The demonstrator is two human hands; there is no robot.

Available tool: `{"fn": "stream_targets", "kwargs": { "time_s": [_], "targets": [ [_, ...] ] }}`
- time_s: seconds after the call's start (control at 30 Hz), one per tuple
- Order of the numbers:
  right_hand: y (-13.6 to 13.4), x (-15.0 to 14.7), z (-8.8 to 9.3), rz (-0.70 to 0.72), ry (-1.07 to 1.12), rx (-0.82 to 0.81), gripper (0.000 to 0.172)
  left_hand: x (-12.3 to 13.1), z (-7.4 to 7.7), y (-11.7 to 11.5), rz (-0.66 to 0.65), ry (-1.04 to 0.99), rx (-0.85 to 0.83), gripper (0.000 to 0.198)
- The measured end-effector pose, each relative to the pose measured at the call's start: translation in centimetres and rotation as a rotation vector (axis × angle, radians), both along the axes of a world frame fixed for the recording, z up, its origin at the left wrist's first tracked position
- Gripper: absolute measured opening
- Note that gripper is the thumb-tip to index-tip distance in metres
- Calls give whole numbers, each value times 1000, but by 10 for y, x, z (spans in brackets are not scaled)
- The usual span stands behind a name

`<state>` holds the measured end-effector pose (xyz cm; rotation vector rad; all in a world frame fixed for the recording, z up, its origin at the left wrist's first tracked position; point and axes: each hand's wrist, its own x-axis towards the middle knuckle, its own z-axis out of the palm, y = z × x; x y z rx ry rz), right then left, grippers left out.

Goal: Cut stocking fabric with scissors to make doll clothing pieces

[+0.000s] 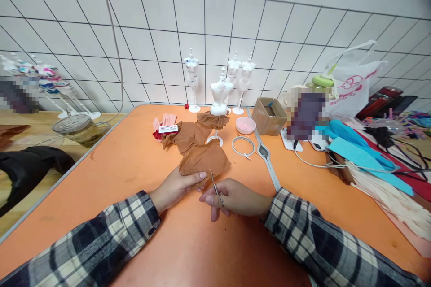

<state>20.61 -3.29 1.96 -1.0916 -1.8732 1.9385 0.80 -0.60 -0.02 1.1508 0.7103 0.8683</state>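
Pinches brown cloth [206, 158] in the left hand [178, 184] above the orange table [188, 242], seemingly to steady it, and grips slim scissors [215, 184] in the right hand [237, 197], pointing at the cloth.

One head-worn camera looks forward and down over the table [188, 251].

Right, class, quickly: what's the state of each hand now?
Left hand: closed, holding the brown fabric.
Right hand: closed, holding the small metal scissors.
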Motion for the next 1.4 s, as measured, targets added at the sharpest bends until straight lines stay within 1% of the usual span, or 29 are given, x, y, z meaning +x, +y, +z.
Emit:
{"fn": "stream_targets", "kwargs": {
  "time_s": [0.13,0.27,0.33,0.4,0.5,0.6,0.67,0.77,0.87,0.93,1.0,1.07,1.13,1.27,1.33,1.4],
  "targets": [
    [-1,-1,1,-8,10,-14,46,1,1,0,36,40,36,22],
    [0,-1,-3,-14,-50,-10,45,1,1,1,123,98,70,22],
    [0,-1,-3,-20,-70,-14,47,1,0,2,158,102,62,21],
    [0,0,-2,-27,-62,-18,51,0,0,2,178,69,8,22],
    [0,2,-1,-33,-19,-27,56,-1,-2,0,146,21,-77,21],
    [0,2,-1,-31,6,-33,59,-2,-3,-1,103,23,-74,18],
    [1,2,-1,-32,0,-31,57,-2,-3,-1,106,9,-73,19],
    [1,-1,-4,-34,-22,-17,47,0,2,-2,119,-7,-83,20],
    [1,-4,-10,-36,-53,-10,36,2,6,-2,110,49,2,21],
    [1,-5,-14,-37,-68,-14,32,2,6,-1,111,108,105,21],
    [1,-5,-16,-31,-76,-15,31,2,3,0,127,138,170,20],
    [1,-4,-15,-13,-87,-9,33,1,1,2,137,141,174,20],
    [1,-3,-12,13,-96,-6,39,0,-1,2,133,152,172,20],
    [0,0,-7,27,-69,-19,49,1,0,2,111,186,220,21],
    [0,0,-8,20,-56,-9,49,2,1,2,91,195,240,21],
    [0,-2,-10,5,-45,4,44,2,1,2,100,196,241,20]
  ]
}}
